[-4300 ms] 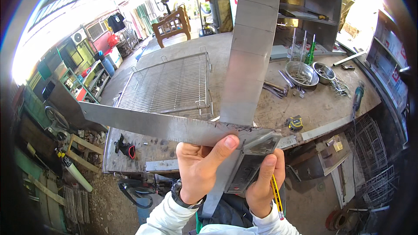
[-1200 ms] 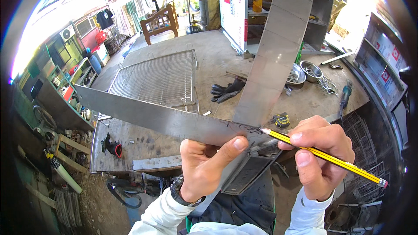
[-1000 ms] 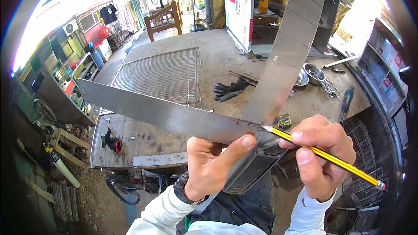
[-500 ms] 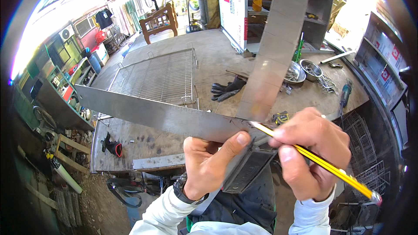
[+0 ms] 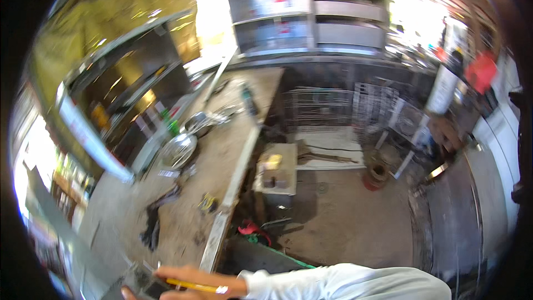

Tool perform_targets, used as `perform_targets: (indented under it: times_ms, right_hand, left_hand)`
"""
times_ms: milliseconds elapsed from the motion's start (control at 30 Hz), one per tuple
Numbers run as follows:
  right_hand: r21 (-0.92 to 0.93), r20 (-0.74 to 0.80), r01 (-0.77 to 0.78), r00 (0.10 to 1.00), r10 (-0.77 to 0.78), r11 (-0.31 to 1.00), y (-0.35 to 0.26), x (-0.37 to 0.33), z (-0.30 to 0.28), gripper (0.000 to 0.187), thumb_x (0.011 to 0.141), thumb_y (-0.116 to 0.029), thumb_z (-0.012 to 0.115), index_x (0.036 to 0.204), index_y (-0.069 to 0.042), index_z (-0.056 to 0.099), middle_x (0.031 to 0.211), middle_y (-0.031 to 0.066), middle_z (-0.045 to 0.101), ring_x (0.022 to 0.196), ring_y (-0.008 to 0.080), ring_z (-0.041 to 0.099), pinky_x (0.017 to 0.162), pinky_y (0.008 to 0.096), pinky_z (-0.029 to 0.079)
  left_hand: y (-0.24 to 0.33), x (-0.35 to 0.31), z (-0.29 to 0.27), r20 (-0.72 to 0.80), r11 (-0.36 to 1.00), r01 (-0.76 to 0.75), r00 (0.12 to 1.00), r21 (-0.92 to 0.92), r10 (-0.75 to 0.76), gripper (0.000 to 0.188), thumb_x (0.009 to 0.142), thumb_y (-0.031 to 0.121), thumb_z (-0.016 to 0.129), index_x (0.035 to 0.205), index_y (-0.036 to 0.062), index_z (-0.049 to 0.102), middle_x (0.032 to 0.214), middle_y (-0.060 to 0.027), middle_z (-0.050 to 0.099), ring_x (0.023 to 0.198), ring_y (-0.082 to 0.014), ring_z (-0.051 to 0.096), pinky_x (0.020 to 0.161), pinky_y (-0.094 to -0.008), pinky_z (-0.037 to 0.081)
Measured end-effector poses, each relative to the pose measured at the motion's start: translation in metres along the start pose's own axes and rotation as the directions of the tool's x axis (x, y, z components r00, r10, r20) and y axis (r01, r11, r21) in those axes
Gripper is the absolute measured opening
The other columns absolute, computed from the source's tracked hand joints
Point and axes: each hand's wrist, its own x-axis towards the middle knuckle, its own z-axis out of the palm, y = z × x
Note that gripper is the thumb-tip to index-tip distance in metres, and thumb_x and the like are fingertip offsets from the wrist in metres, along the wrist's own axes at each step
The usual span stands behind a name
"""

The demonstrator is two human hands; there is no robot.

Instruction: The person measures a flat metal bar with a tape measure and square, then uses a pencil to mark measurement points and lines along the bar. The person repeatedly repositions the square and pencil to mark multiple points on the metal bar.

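Note:
My right hand lies at the bottom edge, shut on a yellow pencil that points left. The pencil tip rests at the dark corner of a long grey metal strip, which runs up the left side of the view. Only a fingertip of my left hand shows at the very bottom, pressed against that corner. My white right sleeve stretches along the lower edge.
A dusty workbench carries metal bowls, a green bottle, black gloves and a yellow tape measure. On the floor to the right are a small box, wire racks and a wire coil. Grey shelving stands behind.
The view has swung sharply right and down. Both hands and the metal strip have slid to the bottom left edge. The pencil stays in my right hand at the strip's corner.

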Motion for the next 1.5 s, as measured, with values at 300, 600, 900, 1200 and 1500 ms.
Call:
perform_targets:
  times_ms: [300, 600, 900, 1200, 1500]
  right_hand:
    - [0.299, -0.136, -0.113, 0.978, 0.16, 0.948, -0.009, -0.006, 0.042, 0.051, 0.087, -0.047, 0.078, 0.106, -0.001, 0.065, 0.087, 0.0037, 0.064, 0.081, 0.013, 0.056, 0.068, 0.0334, 0.047]
    - [0.362, -0.149, -0.037, 0.984, 0.098, 0.931, -0.004, -0.007, 0.064, 0.043, 0.084, -0.038, 0.083, 0.101, -0.001, 0.068, 0.081, -0.0005, 0.065, 0.078, 0.0089, 0.057, 0.065, 0.0307, 0.048]
    - [0.396, -0.201, 0.053, 0.979, 0.03, 0.917, -0.026, -0.014, 0.073, 0.035, 0.087, -0.03, 0.082, 0.104, -0.001, 0.071, 0.083, 0.001, 0.07, 0.079, 0.0082, 0.06, 0.067, 0.0307, 0.05]
    - [0.306, -0.172, -0.02, 0.982, 0.077, 0.952, -0.014, -0.02, 0.062, 0.034, 0.087, -0.03, 0.08, 0.097, 0.0, 0.069, 0.076, 0.0057, 0.066, 0.073, 0.0105, 0.059, 0.063, 0.0325, 0.048]
    - [0.305, -0.152, -0.209, 0.952, 0.265, 0.929, -0.005, -0.03, 0.06, 0.038, 0.089, -0.036, 0.079, 0.095, 0.0, 0.066, 0.074, 0.0044, 0.061, 0.074, 0.0098, 0.055, 0.062, 0.0334, 0.046]
  left_hand:
    - [0.058, 0.033, -0.011, 0.128, 0.805, 0.529, 0.848, -0.269, -0.515, 0.045, 0.097, 0.035, 0.064, 0.093, -0.0098, 0.07, 0.076, -0.0109, 0.063, 0.065, -0.0194, 0.052, 0.056, -0.0372, 0.042]
    - [0.11, 0.031, -0.022, 0.119, 0.816, 0.52, 0.854, -0.253, -0.507, 0.043, 0.094, 0.037, 0.068, 0.083, -0.0046, 0.069, 0.074, -0.0072, 0.058, 0.066, -0.018, 0.053, 0.057, -0.0333, 0.041]
    - [0.087, 0.028, -0.04, 0.077, 0.776, 0.555, 0.825, -0.299, -0.56, 0.049, 0.092, 0.044, 0.071, 0.076, -0.0026, 0.066, 0.069, -0.005, 0.054, 0.063, -0.0162, 0.049, 0.054, -0.0327, 0.036]
    - [0.07, 0.013, -0.039, 0.043, 0.788, 0.567, 0.817, -0.239, -0.575, 0.052, 0.094, 0.044, 0.07, 0.093, -0.008, 0.071, 0.081, -0.0127, 0.066, 0.072, -0.0197, 0.058, 0.059, -0.0339, 0.046]
    - [0.032, -0.013, -0.031, -0.03, 0.911, 0.394, 0.916, -0.123, -0.401, 0.047, 0.094, 0.041, 0.07, 0.099, -0.0059, 0.07, 0.086, -0.0121, 0.066, 0.073, -0.0202, 0.059, 0.061, -0.0356, 0.047]
